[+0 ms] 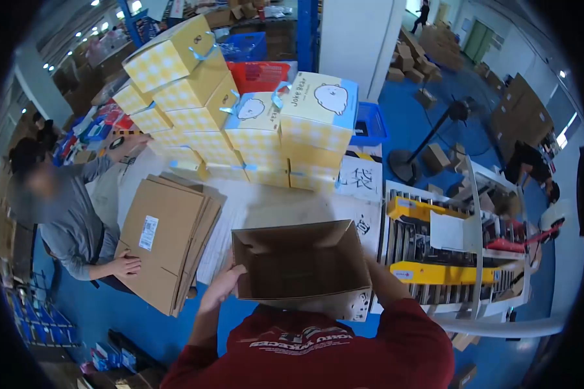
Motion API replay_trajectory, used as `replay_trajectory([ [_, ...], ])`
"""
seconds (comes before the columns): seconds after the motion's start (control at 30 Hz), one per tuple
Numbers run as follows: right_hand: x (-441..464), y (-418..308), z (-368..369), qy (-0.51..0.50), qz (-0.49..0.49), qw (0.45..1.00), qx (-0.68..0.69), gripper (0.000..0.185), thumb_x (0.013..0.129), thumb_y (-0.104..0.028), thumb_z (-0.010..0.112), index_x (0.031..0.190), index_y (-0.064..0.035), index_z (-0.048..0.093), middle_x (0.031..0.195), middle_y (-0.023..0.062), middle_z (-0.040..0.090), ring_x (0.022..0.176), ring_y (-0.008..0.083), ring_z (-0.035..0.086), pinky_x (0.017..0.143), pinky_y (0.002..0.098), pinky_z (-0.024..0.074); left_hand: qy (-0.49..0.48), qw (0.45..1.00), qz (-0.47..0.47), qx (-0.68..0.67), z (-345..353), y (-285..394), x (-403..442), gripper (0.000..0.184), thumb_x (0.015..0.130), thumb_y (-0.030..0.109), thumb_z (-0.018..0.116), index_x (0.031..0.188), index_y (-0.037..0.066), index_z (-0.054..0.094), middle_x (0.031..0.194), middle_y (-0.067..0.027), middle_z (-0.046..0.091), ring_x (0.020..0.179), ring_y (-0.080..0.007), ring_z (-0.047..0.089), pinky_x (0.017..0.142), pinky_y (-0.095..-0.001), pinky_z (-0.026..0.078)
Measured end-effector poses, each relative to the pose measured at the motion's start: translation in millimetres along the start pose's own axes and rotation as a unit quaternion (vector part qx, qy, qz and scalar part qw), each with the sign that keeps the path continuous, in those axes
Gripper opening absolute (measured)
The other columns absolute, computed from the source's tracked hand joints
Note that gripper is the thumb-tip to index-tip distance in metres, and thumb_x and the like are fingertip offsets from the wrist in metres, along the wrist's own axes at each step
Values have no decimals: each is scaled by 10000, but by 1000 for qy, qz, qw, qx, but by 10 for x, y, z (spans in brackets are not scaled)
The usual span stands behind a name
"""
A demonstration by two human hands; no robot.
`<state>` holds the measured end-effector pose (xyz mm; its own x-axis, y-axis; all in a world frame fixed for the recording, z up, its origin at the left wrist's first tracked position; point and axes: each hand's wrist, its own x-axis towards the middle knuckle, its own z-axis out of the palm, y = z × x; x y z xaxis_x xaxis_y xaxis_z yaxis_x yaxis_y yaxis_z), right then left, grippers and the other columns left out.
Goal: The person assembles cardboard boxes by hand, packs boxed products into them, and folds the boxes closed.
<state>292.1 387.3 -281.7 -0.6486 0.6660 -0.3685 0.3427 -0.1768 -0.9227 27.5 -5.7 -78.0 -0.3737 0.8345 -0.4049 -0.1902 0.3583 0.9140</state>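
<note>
An open cardboard box (298, 243) is held up in front of my chest, its opening facing me and its inside bare. My left hand (224, 285) grips its left edge, with the thumb at the rim. At the box's right side my right forearm (386, 282) reaches up, but the box's wall hides the right hand's fingers. Beyond the box, yellow-and-white checked gift boxes (259, 146) with blue ribbon handles stand stacked on the white table (233, 207). A bear picture shows on top of the nearest right gift box (321, 97).
At the left a co-worker in grey (78, 214) rests one hand on a stack of flat cartons (165, 240). To my right stands a roller machine with yellow bars (435, 272). A floor fan (435, 136) and blue crate (370, 123) are farther back.
</note>
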Motion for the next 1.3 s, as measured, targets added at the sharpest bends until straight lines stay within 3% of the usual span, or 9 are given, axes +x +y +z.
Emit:
replay_trajectory([
  [0.17,1272,-2899,-768,188,-162,944,216,939,877,-814,551,1497,-113,482,1324,155,676,1051,308,710,870,547,553,126,983,97,-87,122,-632,138,774,828,6,490,1588,6,348,1518,-142,512,1379,-253,486,1156,-349,368],
  [0.3,1346,-4115,-90,46,-152,978,132,807,834,-437,835,1450,-51,485,1403,191,575,1236,318,611,990,421,513,137,977,136,-96,15,-578,285,825,787,-30,501,1595,-12,335,1556,-157,475,1448,-259,423,1192,-360,331],
  [0.47,671,-3663,66,122,-167,947,245,790,814,-267,863,1453,-47,454,1357,163,572,1321,301,533,1071,473,464,134,959,224,-113,-83,-703,466,821,772,-46,509,1580,-33,362,1536,-164,505,1438,-261,450,1192,-365,338],
  [0.6,-707,-3540,334,277,-482,830,37,699,756,-218,875,1360,-31,577,1468,208,539,1370,326,512,1115,474,438,120,958,168,-201,-63,-229,507,799,768,-53,514,1558,-49,395,1489,-157,550,1365,-244,520,1161,-355,378],
  [0.77,-2340,-3679,1124,-110,-398,788,-458,651,805,-417,828,1361,-138,636,1583,184,423,1439,401,420,1140,628,343,97,980,145,-100,-17,28,661,748,807,-35,508,1549,-30,422,1436,-146,593,1274,-220,580,1118,-347,422],
  [0.8,-2294,-3502,1235,-197,-487,655,-542,644,833,-428,816,1362,-113,630,1581,169,419,1440,381,421,1143,610,350,76,981,148,-96,21,63,686,713,841,-15,517,1549,-20,429,1434,-145,593,1262,-216,583,1109,-350,430],
  [1.0,-2351,-2438,509,41,-431,839,-328,302,867,-299,760,1059,-97,644,1196,141,518,1092,339,516,957,487,449,215,962,35,165,88,152,331,662,949,228,656,1532,-11,454,1318,-162,663,1225,-263,623,1026,-334,483],
  [1.17,-1976,-1746,496,176,-323,895,-253,177,902,-170,704,756,-81,659,812,113,618,745,298,610,771,364,547,-86,841,250,472,483,303,-127,715,938,411,705,1484,-7,508,1298,-232,657,1250,-419,590,1030,-461,481],
  [1.3,-1605,-517,1110,130,-546,659,-502,129,909,-138,677,844,-27,692,806,131,655,733,330,626,771,430,538,-161,869,179,431,583,574,51,686,918,432,720,1433,8,561,1362,-253,600,1259,-472,554,1056,-521,444],
])
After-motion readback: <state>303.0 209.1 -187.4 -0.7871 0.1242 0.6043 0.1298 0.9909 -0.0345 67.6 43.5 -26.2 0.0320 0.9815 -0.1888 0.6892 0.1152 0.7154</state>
